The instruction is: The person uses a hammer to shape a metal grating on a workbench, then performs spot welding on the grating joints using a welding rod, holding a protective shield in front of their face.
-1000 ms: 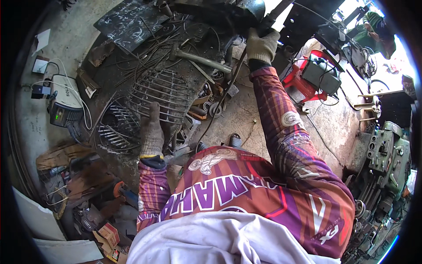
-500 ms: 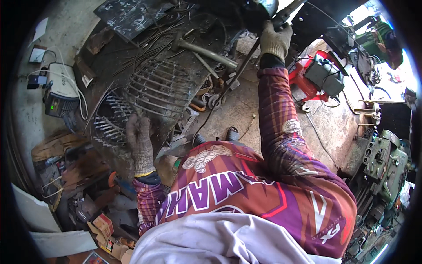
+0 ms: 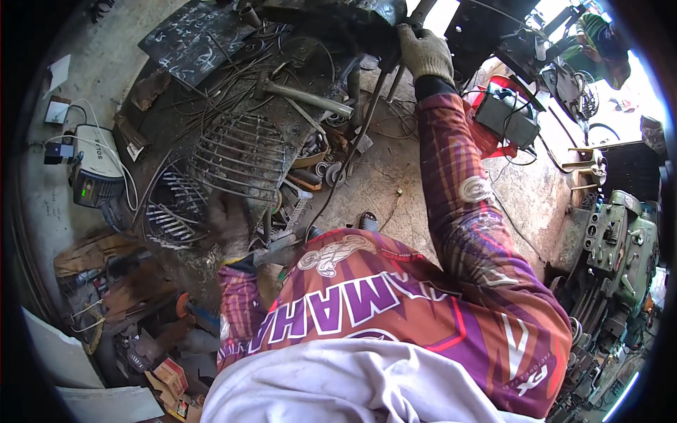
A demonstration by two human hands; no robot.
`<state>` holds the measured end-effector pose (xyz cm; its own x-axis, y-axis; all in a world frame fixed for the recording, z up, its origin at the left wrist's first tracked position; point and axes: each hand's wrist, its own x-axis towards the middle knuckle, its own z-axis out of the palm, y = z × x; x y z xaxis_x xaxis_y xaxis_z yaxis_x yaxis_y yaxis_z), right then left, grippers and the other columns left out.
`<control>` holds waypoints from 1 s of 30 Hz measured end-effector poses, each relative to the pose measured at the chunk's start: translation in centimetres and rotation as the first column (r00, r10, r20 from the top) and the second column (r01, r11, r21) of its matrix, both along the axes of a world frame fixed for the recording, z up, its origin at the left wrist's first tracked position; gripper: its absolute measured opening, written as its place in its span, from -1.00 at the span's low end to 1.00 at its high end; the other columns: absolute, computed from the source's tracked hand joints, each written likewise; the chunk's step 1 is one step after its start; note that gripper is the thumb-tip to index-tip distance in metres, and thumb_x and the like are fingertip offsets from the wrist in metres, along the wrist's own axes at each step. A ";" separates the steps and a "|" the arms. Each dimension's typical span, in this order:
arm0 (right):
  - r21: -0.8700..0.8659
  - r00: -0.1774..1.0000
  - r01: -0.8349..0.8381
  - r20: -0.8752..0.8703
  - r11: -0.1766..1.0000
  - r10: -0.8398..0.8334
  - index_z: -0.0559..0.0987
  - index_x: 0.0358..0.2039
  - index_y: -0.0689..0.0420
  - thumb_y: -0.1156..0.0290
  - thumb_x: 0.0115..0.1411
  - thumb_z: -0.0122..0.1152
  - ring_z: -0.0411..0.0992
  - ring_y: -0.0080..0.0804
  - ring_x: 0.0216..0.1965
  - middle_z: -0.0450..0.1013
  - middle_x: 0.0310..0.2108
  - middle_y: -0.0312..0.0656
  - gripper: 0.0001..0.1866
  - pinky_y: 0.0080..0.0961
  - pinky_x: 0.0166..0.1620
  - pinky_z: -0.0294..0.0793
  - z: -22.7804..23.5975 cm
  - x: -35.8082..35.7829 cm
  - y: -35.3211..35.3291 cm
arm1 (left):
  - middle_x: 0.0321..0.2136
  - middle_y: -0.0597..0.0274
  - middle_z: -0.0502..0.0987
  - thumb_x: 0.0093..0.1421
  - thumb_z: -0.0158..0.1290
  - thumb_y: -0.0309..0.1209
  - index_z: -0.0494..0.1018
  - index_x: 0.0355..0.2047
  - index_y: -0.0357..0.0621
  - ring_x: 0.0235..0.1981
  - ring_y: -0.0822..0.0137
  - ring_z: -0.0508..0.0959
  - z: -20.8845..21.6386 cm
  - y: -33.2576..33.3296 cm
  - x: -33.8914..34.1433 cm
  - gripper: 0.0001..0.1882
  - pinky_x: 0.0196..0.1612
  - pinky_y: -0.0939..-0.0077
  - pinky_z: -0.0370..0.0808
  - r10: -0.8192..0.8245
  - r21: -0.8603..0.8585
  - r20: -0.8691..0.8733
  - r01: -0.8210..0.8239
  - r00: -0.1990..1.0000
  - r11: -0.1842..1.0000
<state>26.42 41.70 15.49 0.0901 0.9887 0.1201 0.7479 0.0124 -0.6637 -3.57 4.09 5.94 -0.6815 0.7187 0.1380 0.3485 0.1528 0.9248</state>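
Note:
My left hand (image 3: 231, 224), in a knitted glove, is smeared by motion at the near edge of a cluttered dark workbench (image 3: 166, 127). It is close to a round grille of curved metal bars (image 3: 243, 158); whether it touches the grille I cannot tell, and its fingers do not show clearly. Beside it on the left lies a ring-shaped metal piece with short, bright slats (image 3: 173, 211). My right hand (image 3: 427, 55), also gloved, reaches far ahead with its fingers wrapped around a dark bar (image 3: 420, 13). A hammer (image 3: 307, 97) lies on the bench beyond the grille.
A dark cable (image 3: 345, 166) hangs down past the bench's right side. Farther right stand a red-framed grey box (image 3: 506, 120) and a green machine (image 3: 620, 240). A white-and-black device (image 3: 99, 166) is on the left wall. Cardboard boxes (image 3: 169, 381) and scrap lie at lower left.
My right hand has shifted slightly left with the dark bar, which now points more steeply upward. My left hand has moved nearer to me and blurred. The whole view has shifted a little.

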 end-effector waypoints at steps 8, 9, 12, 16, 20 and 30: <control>0.064 0.989 -0.043 -0.139 0.997 0.051 0.65 -0.05 0.00 -0.33 0.05 0.18 0.53 -0.10 -0.01 0.59 -0.12 -0.01 -0.30 -0.29 0.08 0.43 -2.0 0.8 1.9 | -0.24 0.04 0.63 0.35 0.01 -0.19 0.46 0.04 -0.22 -0.25 0.20 0.60 1.4 1.2 1.3 -0.60 -0.16 0.29 0.48 -0.041 -0.032 -0.370 0.031 0.928 0.999; 0.067 0.992 -0.024 -0.123 0.997 0.032 0.66 -0.06 0.02 -0.32 0.03 0.21 0.54 -0.13 -0.02 0.60 -0.13 -0.04 -0.30 -0.31 0.07 0.44 -1.8 0.7 1.7 | -0.26 -0.01 0.63 0.33 0.01 -0.22 0.46 0.03 -0.20 -0.26 0.14 0.61 1.7 1.1 1.7 -0.62 -0.17 0.27 0.49 -0.002 -0.092 -0.392 -0.037 0.920 0.995; 0.185 0.951 -0.005 -0.303 0.983 0.062 0.70 -0.21 0.12 -0.13 0.13 0.22 0.58 -0.28 -0.20 0.62 -0.21 -0.11 -0.46 -0.32 -0.04 0.48 -3.0 1.7 4.6 | -0.26 -0.08 0.61 0.29 0.03 -0.26 0.47 0.00 -0.17 -0.25 0.01 0.61 0.6 1.1 0.7 -0.66 -0.17 0.27 0.48 0.031 -0.183 -0.397 -0.112 0.917 0.977; 0.592 0.778 -0.148 -0.425 0.792 0.463 0.61 -0.22 0.20 0.19 0.26 0.11 0.43 -0.51 -0.48 0.52 -0.43 -0.26 -0.68 -0.52 -0.38 0.41 2.7 2.3 -1.0 | -0.25 -0.10 0.59 0.27 0.03 -0.28 0.49 -0.07 -0.16 -0.21 -0.08 0.60 2.2 0.8 2.4 -0.70 -0.17 0.26 0.48 0.032 -0.221 -0.350 -0.115 0.936 0.968; 0.452 0.842 -0.232 -0.350 0.862 0.410 0.58 -0.18 0.14 0.13 0.35 -0.04 0.54 -0.37 -0.29 0.54 -0.32 -0.19 -0.64 -0.37 -0.20 0.54 0.5 7.2 -3.4 | -0.25 -0.07 0.60 0.26 0.06 -0.28 0.49 -0.09 -0.16 -0.20 -0.06 0.60 0.4 0.3 1.1 -0.71 -0.17 0.25 0.49 0.045 -0.234 -0.413 -0.153 0.910 0.960; -0.022 0.597 0.110 -0.797 0.994 -0.084 0.41 0.06 0.15 0.31 0.33 0.14 0.49 -0.51 -0.37 0.48 -0.25 -0.18 -0.66 -0.51 -0.34 0.58 -6.3 15.9 -21.1 | -0.11 0.11 0.52 0.14 0.23 -0.35 0.24 0.20 -0.28 -0.22 0.33 0.53 0.6 0.4 1.9 -0.34 -0.15 0.39 0.49 0.000 0.028 -0.093 0.003 0.996 1.000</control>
<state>42.31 20.56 9.16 0.2581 0.9659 -0.0212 -0.0789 -0.0007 -0.9969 -1.70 4.44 6.55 -0.6638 0.7145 0.2209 0.4333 0.1267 0.8923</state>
